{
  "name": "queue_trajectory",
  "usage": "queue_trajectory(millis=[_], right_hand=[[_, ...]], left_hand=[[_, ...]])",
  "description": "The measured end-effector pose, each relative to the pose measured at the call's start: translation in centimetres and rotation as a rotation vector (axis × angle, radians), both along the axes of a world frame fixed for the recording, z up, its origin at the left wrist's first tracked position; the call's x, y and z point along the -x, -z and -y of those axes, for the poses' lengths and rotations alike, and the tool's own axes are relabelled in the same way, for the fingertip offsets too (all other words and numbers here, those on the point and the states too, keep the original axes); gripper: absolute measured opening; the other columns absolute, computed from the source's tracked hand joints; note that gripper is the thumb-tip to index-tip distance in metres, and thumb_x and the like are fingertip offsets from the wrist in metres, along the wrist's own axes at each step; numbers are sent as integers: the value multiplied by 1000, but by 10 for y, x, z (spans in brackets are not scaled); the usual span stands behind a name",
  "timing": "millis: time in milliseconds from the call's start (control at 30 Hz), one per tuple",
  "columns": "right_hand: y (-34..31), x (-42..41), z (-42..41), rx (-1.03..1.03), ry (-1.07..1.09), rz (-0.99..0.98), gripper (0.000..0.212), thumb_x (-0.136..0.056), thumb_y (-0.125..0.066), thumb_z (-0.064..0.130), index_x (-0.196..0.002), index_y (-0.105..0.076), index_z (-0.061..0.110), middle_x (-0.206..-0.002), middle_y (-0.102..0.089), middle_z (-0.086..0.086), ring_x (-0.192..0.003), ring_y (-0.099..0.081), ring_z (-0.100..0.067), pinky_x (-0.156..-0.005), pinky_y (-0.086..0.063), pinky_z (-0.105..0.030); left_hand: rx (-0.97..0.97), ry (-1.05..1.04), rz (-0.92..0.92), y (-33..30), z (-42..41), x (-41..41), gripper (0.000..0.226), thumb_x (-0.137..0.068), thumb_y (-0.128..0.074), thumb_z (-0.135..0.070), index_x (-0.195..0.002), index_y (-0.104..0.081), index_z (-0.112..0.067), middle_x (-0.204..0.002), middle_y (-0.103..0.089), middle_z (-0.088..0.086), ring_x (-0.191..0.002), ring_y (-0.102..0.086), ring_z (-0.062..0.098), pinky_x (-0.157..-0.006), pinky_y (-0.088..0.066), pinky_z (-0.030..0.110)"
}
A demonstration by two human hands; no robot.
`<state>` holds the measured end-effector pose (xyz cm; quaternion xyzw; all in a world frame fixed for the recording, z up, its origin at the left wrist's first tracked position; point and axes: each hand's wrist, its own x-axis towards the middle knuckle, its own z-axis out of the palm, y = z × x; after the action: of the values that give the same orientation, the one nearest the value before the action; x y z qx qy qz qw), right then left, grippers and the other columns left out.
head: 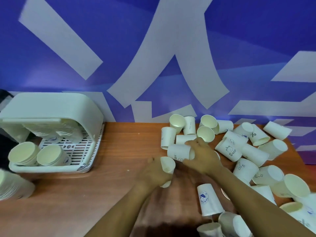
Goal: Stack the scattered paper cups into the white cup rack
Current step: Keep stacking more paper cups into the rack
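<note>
Several white paper cups (230,149) lie scattered over the right half of the wooden table. My left hand (153,173) grips a paper cup (168,164) with its mouth pointing up and away. My right hand (203,156) curls its fingers round a cup lying on its side (177,152), at the left edge of the pile. The white cup rack (51,168) stands at the left with its lid (51,106) tipped up. Stacks of cups (49,155) lie inside the rack, mouths facing me.
The table (119,142) is bare wood between the rack and the pile. A blue and white patterned wall (153,57) rises right behind the table. Another stack of cups (12,187) lies at the left edge, near the rack's front.
</note>
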<state>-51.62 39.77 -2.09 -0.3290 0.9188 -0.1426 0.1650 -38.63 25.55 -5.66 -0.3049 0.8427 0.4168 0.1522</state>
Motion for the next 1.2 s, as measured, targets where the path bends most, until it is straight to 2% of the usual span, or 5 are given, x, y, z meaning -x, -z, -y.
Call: queue_trajectory(millis=[100, 567, 800, 1100, 1200], right_hand=[[-15, -16, 8, 24, 15, 12, 70, -76, -69, 46, -137, -41, 26, -138, -36, 1, -119, -50, -21, -93, -49, -33], [-47, -107, 65, 194, -17, 41, 78, -65, -77, 41, -134, -41, 27, -129, -46, 3, -116, -49, -17, -95, -43, -31], [-67, -173, 133, 291, -12, 15, 66, -65, -77, 36, -125, -50, 28, -122, -47, 12, -112, -48, -9, -91, -44, -27], [-69, -247, 239, 369, -53, 33, 70, -70, -76, 32, -133, -48, 29, -122, -41, 11, -113, -46, -4, -89, -29, -5], [-65, -265, 266, 320, -77, -33, 71, -71, -73, 40, -136, -45, 32, -126, -42, 11, -117, -46, -7, -94, -41, -22]], left_hand=[[53, -39, -45, -17, 17, -20, 67, -68, -77, -32, -124, -43, -17, -121, -40, 2, -99, -44, 17, -80, -39, 27], [190, 9, -173, -65, 77, -123, 64, -71, -73, -26, -126, -41, -24, -120, -37, 2, -105, -53, 24, -88, -48, 34], [303, 35, -235, -89, 154, -176, 73, -67, -78, -27, -130, -42, -27, -127, -38, 2, -118, -44, 25, -98, -43, 37], [359, 81, -297, -102, 254, -239, 79, -72, -73, -28, -139, -33, -32, -134, -38, 1, -123, -41, 27, -100, -41, 41], [381, 67, -293, -106, 283, -257, 76, -74, -70, -27, -141, -34, -32, -135, -37, 1, -124, -39, 27, -100, -40, 41]])
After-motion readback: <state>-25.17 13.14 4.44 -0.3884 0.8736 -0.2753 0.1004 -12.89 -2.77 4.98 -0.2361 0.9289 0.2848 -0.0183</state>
